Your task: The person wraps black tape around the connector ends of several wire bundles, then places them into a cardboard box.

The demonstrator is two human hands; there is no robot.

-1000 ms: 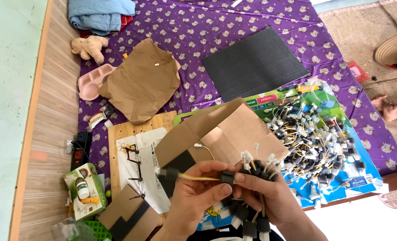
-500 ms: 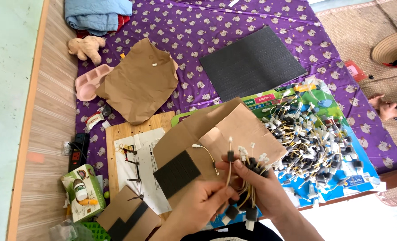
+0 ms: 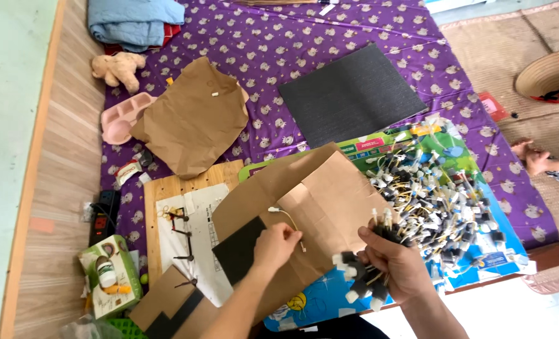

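Observation:
My right hand (image 3: 394, 263) grips a bundle of small wire pieces (image 3: 362, 276) with black and white ends, held upright over the brown cardboard sheet (image 3: 317, 201). My left hand (image 3: 276, 245) pinches one thin yellowish wire (image 3: 284, 216) with a white tip, lying across the cardboard. A black foam square (image 3: 238, 248) sits under the left hand. To the right a big heap of the same wire pieces (image 3: 439, 201) lies on a colourful plastic sheet (image 3: 474, 260).
A wooden board with a paper sheet and black pegs (image 3: 185, 232) lies to the left. Brown paper (image 3: 195, 119), a dark mat (image 3: 352, 94), a pink tray (image 3: 119, 122), a teddy (image 3: 119, 68) and a green box (image 3: 107, 282) lie around. Another person's hand (image 3: 531, 160) rests at right.
My hands have separated: the left has drawn one wire out to the left, away from the bundle, while the right keeps the bundle and shifts slightly right.

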